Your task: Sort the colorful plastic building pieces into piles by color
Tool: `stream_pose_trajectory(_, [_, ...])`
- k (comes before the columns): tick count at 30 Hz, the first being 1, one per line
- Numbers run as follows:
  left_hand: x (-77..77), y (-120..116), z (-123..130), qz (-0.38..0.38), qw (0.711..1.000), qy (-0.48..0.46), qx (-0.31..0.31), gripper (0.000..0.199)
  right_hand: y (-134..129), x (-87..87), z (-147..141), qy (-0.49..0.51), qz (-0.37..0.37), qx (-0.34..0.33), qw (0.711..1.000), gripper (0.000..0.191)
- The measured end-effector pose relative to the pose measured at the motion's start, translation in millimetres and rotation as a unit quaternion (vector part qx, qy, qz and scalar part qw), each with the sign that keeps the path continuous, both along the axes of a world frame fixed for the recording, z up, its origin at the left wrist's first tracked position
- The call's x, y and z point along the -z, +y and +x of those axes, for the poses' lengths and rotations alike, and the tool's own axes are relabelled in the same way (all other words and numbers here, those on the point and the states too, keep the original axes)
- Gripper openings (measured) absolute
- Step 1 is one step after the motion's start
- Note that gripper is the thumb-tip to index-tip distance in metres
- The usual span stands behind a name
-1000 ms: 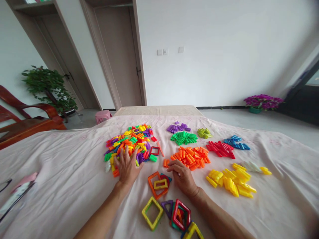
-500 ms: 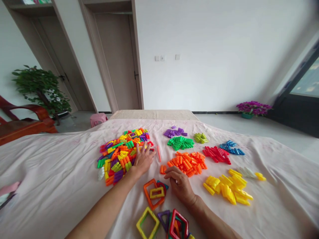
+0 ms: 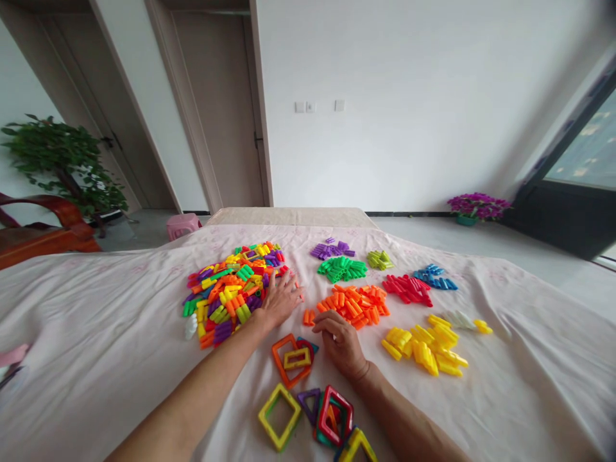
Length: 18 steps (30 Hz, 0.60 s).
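My left hand (image 3: 280, 300) lies open with its fingers stretched over the right edge of a mixed pile of coloured plastic tube pieces (image 3: 228, 298). Its fingertips cover most of a thin orange-red stick (image 3: 301, 296) on the cloth. My right hand (image 3: 341, 346) rests loosely curled, fingers and thumb apart, with nothing visible in it. Just beyond it are two orange tube pieces (image 3: 308, 317) and the orange pile (image 3: 356, 305). Between my forearms lie an orange magnetic frame tile (image 3: 278, 360) with a small yellow one (image 3: 297, 358), and a yellow square frame (image 3: 265, 418).
Single-colour piles lie to the right: purple (image 3: 333, 249), green (image 3: 341, 269), lime (image 3: 380, 259), red (image 3: 408, 290), blue (image 3: 436, 278) and yellow (image 3: 426, 346). White pieces (image 3: 458, 319) sit near the yellow. A red frame tile (image 3: 335, 410) overlaps others in front.
My left hand has shifted slightly right relative to the pile, and its fingers now cover the orange-red stick. My right hand stays almost in place. The camera view has moved slightly.
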<state>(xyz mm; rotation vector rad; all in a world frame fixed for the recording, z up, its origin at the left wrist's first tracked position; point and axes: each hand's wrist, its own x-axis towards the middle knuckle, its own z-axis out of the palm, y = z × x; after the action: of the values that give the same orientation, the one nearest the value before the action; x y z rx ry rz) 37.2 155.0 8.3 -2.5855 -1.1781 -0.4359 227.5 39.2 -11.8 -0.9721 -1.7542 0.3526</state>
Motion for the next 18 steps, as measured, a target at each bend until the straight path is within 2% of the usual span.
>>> stream_pose_trajectory(3, [-5.9, 0.0, -8.6, 0.002, 0.999, -0.019, -0.043, 0.03, 1.0, 1.8, 1.5, 0.012, 0.007, 0.007, 1.0, 0.039])
stream_pose_trajectory(6, [-17.1, -19.9, -16.2, 0.003, 0.998, -0.033, -0.05, 0.032, 2.0, 1.6, 2.1, 0.03, 0.016, 0.014, 0.999, 0.038])
stream_pose_trajectory(8, [-24.2, -47.3, -16.8, -0.033, 0.997, -0.063, -0.015, 0.033, 2.5, 0.9, 1.9, 0.038, 0.022, 0.022, 0.999, 0.037])
stream_pose_trajectory(10, [-28.3, -80.5, -14.7, -0.11, 0.987, -0.114, 0.038, 0.033, 2.8, 0.8, 1.4, 0.041, 0.024, 0.032, 0.998, 0.037])
stream_pose_trajectory(13, [-27.5, -124.0, -9.8, -0.195, 0.968, -0.128, 0.09, 0.038, 2.9, 2.9, 0.8, 0.033, 0.024, 0.037, 0.998, 0.036])
stream_pose_trajectory(16, [-22.3, -144.6, -6.6, -0.194, 0.971, -0.083, 0.109, 0.053, 2.9, 6.9, 1.3, 0.01, 0.025, 0.038, 0.999, 0.035])
stream_pose_trajectory(18, [-19.6, -146.1, -8.1, -0.184, 0.975, -0.071, 0.1, 0.043, 3.0, 8.6, 2.2, -0.007, 0.025, 0.04, 0.999, 0.035])
